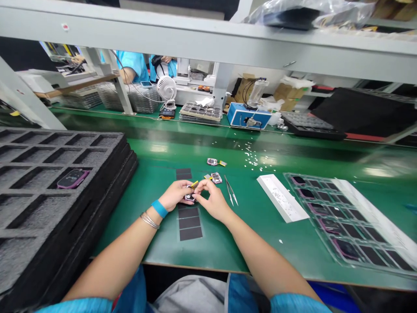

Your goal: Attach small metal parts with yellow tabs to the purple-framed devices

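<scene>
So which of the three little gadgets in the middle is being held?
The nearest gadget, held in the left hand. The second gadget lies beside the tweezers, the third gadget farther back, neither in a hand.

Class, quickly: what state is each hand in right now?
Left hand: closed, holding a small device.
Right hand: fingers curled in at the device; whether they grip anything cannot be told.

Brightly lit; marked by patchy glare on the green bench [224, 245]; stretched toward the edges; soft in fine detail.
</scene>
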`<state>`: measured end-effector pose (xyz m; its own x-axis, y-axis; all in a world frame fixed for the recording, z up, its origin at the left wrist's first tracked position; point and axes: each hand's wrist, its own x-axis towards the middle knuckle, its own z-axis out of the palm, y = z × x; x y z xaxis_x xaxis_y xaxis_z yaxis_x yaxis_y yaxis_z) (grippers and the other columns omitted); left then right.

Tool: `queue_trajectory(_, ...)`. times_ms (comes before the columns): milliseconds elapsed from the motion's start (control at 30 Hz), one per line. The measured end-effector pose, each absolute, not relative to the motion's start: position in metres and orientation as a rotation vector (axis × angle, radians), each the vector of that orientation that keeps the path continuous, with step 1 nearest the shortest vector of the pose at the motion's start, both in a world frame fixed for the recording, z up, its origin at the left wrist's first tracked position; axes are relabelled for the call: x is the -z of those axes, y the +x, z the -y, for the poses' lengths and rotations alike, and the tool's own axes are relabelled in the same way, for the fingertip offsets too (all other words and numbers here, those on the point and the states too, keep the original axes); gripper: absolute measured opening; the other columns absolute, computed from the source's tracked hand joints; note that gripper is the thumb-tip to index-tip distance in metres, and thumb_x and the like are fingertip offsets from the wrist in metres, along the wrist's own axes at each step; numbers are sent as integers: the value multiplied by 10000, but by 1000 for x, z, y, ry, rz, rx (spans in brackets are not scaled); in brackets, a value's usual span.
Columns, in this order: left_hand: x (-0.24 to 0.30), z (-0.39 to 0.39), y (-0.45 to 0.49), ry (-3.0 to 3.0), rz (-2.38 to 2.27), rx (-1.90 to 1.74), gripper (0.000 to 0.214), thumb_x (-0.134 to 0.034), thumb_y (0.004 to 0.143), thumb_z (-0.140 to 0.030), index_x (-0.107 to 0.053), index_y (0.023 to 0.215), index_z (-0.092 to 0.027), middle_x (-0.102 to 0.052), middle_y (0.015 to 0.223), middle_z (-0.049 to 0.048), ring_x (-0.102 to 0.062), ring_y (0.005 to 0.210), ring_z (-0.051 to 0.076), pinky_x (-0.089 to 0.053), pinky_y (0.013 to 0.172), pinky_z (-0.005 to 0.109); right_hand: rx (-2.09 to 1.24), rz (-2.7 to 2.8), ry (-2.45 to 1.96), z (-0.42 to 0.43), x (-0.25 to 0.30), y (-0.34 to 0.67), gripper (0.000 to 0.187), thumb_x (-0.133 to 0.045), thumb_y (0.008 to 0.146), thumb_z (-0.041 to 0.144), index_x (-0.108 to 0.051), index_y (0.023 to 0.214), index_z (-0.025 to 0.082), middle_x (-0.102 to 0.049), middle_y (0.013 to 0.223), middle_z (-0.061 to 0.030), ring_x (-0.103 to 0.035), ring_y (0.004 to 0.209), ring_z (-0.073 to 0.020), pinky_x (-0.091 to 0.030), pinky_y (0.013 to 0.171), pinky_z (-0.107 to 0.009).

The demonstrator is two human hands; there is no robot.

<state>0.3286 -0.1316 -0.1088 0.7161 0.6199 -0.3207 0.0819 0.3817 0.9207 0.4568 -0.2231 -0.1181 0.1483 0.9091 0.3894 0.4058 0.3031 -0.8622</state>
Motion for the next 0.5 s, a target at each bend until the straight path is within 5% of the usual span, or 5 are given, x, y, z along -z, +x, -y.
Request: queue_trajectory(500, 108, 134, 329, 1136, -721, -396, 233, -737, 607, -195, -615, 786, -109, -612, 690, 39, -572, 546, 110, -547, 511, 235, -370, 1575, -1422, 223, 122, 456, 181, -602, 748, 120, -456, 815, 202, -574, 783, 18, -545, 754, -147, -417, 859, -369)
